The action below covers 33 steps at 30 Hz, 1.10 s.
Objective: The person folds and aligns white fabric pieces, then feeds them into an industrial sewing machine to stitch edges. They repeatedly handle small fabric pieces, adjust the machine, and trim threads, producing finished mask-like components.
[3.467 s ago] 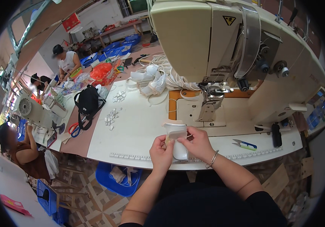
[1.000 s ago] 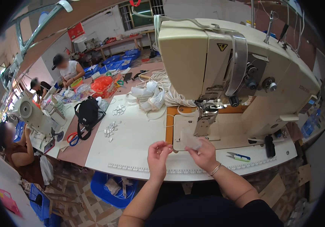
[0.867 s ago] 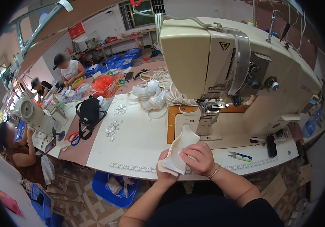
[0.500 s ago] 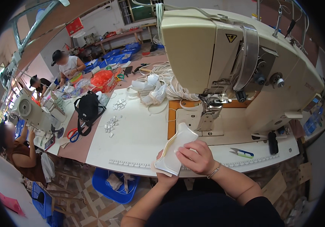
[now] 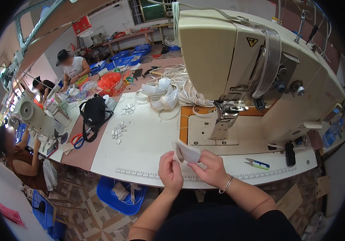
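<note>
Above the front edge of the white table I hold a folded white piece with a beige lining (image 5: 189, 152), which looks like a shoe upper. My left hand (image 5: 170, 172) pinches its left edge between thumb and fingers. On the other side my right hand (image 5: 211, 169) is closed on its right edge, thumb underneath. The fold opens toward me, so part of its inner face is hidden. Just beyond stands a cream post-bed sewing machine (image 5: 206, 56), its metal post (image 5: 220, 125) and presser area apart from the piece.
Thread snips (image 5: 257, 164) lie right of my hands, near a ruler strip (image 5: 138, 174) along the table edge. Farther back are piled white strung pieces (image 5: 162, 94), small white bits (image 5: 119, 130) and a black backpack (image 5: 94, 116). A blue tub (image 5: 120, 207) is below. Several people work at left.
The white piece has gone from spread and tilted to folded, showing its lining. My left hand has come out from beneath it to its left edge; my right hand has shifted to its right edge.
</note>
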{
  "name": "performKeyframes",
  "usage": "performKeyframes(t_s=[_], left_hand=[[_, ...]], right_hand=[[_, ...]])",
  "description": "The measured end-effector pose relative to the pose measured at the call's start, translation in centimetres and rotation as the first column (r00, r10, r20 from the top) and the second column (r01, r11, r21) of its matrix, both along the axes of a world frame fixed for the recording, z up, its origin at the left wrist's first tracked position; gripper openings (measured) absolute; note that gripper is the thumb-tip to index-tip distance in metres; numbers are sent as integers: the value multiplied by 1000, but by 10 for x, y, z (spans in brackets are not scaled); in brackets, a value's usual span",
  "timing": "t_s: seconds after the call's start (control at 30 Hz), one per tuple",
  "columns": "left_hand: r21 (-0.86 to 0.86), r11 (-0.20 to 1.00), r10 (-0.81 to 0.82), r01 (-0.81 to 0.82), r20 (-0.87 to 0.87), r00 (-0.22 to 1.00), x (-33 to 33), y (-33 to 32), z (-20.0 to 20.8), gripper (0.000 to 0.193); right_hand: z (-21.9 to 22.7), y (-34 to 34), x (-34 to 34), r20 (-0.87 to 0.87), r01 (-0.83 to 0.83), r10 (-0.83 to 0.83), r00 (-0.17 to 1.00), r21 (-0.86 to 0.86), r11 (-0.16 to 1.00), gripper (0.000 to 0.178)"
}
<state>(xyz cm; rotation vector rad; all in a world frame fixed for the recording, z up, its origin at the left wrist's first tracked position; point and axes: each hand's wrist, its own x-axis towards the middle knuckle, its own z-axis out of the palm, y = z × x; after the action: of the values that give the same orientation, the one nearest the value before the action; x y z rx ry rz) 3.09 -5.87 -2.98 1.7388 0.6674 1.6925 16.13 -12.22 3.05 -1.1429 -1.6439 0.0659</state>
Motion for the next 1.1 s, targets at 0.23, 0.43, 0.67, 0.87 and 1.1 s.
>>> performKeyframes(t_s=[0.23, 0.43, 0.67, 0.87, 1.1], left_hand=[[-341, 919, -62, 196, 367, 928, 24, 0, 19, 13], [-507, 739, -274, 444, 375, 886, 8, 16, 13, 24], [-560, 801, -199, 211, 82, 977, 3, 12, 21, 28], [-482, 443, -373, 756, 668, 644, -4, 1, 29, 41], [-558, 407, -450, 723, 566, 691, -8, -4, 33, 43]], right_hand=[[-21, 13, -6, -496, -139, -62, 866, -357, 924, 14], [-17, 14, -2, -503, -125, -44, 863, -296, 947, 16], [-21, 14, -7, -466, -90, -41, 884, -256, 962, 15], [-18, 26, 15, -980, -660, 8, 201, -129, 740, 18], [-28, 26, 12, -992, -797, -110, -63, -16, 604, 24]])
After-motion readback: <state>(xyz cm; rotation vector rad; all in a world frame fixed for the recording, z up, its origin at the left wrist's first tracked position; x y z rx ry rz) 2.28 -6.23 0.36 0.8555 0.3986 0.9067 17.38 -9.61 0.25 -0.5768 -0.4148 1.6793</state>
